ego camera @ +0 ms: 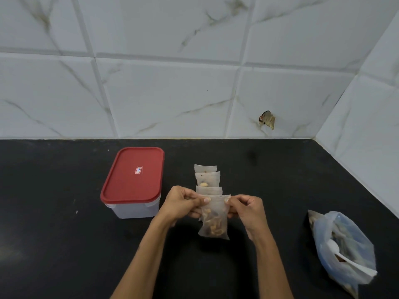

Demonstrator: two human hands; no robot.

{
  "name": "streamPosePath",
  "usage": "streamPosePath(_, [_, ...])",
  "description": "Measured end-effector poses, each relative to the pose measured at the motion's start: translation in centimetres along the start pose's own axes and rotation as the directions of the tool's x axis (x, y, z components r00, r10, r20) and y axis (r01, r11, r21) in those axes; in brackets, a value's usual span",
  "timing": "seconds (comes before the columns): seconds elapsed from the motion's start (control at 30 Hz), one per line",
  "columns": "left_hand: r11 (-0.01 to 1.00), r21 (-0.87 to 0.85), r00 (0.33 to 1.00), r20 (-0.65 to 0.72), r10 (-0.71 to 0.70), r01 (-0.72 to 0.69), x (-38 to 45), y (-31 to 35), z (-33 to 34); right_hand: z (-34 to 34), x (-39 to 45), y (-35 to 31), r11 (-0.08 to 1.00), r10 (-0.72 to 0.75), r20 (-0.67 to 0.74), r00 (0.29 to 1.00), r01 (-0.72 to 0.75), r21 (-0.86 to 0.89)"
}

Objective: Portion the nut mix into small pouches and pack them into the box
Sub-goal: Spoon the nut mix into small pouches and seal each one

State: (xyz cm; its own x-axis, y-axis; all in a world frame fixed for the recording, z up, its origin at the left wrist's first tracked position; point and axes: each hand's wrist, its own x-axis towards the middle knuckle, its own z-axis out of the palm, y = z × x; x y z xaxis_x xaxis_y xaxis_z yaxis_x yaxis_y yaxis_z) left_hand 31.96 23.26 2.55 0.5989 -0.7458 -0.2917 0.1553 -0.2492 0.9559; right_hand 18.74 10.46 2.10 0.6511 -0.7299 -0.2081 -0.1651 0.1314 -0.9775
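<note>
Now the person holds one filled pouch (214,219) upright above the desk (64,244), between both hands. The left hand (183,203) pinches the top left corner and the right hand (246,209) pinches the top right corner, so the fingers (206,200) are narrow and closed on the thin upper edge. The pouch hangs down from this edge, its long axis is vertical, and the nuts sit in the lower half. I judge that the mouth is being sealed or checked, but this is not sure.

The box (132,182) stands to the left of the hands and a little farther back, near but not touching. Its red lid (133,173) is on, so nothing can go in yet. The left hand is the nearer one to it, and probably this hand must take the lid off while the right hand keeps the pouch.

Just behind the held pouch three other pouches (207,180) lie in a row on the desk, overlapping one another, the row going away toward the tiled wall (172,93). Nothing stands between the hands and the box.

Well apart on the right lies the big plastic bag (343,249) with the nut mix, open, and a white spoon (345,258) rests in it.
</note>
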Motion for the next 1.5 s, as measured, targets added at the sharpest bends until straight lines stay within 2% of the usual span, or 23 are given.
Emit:
streamPosePath(0.17, [0.99, -0.028, 0.989, -0.051, -0.138, 0.136, 0.4, -1.8, 0.2, 0.5, 0.3, 2.1, 0.995, 0.094, -0.046, 0.994, -0.096, -0.037])
streamPosePath(0.27, [0.984, -0.01, 0.984, -0.011, -0.176, 0.176, 0.8, -2.4, -0.2, 0.6, 0.6, 2.8, 0.992, 0.095, -0.067, 0.993, -0.1, -0.074])
streamPosePath(0.37, [0.982, 0.034, 0.982, -0.016, -0.187, 0.188, 0.9, -2.5, -0.5, 0.7, 1.0, 3.1, 0.988, 0.094, -0.069, 0.993, -0.101, -0.113])
streamPosePath(0.5, [0.979, 0.081, 0.978, -0.112, -0.176, 0.185, 1.1, -2.8, -0.5, 0.7, 1.5, 3.4, 0.984, 0.086, -0.077, 0.993, -0.097, -0.152])
streamPosePath(0.7, [0.975, 0.094, 0.967, -0.177, -0.183, 0.202, 1.2, -2.9, -0.3, 0.5, 1.6, 3.5, 0.987, 0.095, -0.096, 0.991, -0.106, -0.12])
streamPosePath(0.83, [0.958, 0.174, 0.962, -0.194, -0.193, 0.227, 0.9, -2.4, -0.3, 0.6, 1.2, 3.4, 0.986, 0.091, -0.091, 0.992, -0.103, -0.13])
streamPosePath(0.9, [0.92, 0.327, 0.957, -0.257, -0.132, 0.214, 0.8, -1.9, -0.2, 0.4, 0.8, 3.3, 0.984, 0.077, -0.111, 0.991, -0.094, -0.151])
streamPosePath(0.97, [0.862, 0.485, 0.934, -0.356, 0.04, 0.148, 0.5, -1.0, 0.2, -0.2, 0.3, 2.9, 0.983, 0.051, -0.128, 0.99, -0.072, -0.167])
streamPosePath(1.03, [0.854, 0.521, 0.888, -0.397, 0.232, 0.01, 0.0, 0.4, 1.2, -1.4, -0.3, 2.3, 0.986, 0.021, -0.144, 0.989, -0.045, -0.16])
streamPosePath(1.1, [0.862, 0.49, 0.841, -0.405, 0.358, -0.131, -0.5, 1.8, 3.1, -3.2, -0.9, 1.5, 0.993, -0.022, -0.173, 0.985, 0.001, -0.122])
streamPosePath(1.17, [0.873, 0.425, 0.825, -0.385, 0.414, -0.24, -0.7, 2.8, 5.9, -5.6, -1.6, 0.6, 0.994, -0.069, -0.221, 0.973, 0.046, -0.104])
streamPosePath(1.3, [0.914, 0.175, 0.884, -0.243, 0.4, -0.366, -0.5, 3.4, 14.2, -12.2, -3.7, -1.2, 0.979, -0.195, -0.355, 0.914, 0.159, -0.129])
streamPosePath(1.4, [0.939, -0.006, 0.936, -0.074, 0.343, -0.345, -0.8, 3.1, 22.3, -19.2, -5.2, -1.4, 0.961, -0.264, -0.517, 0.814, 0.173, -0.217])
streamPosePath(1.5, [0.959, -0.224, 0.975, 0.097, 0.201, -0.175, -2.1, 3.4, 30.5, -26.0, -6.4, -0.8, 0.949, -0.286, -0.669, 0.686, 0.104, -0.299])
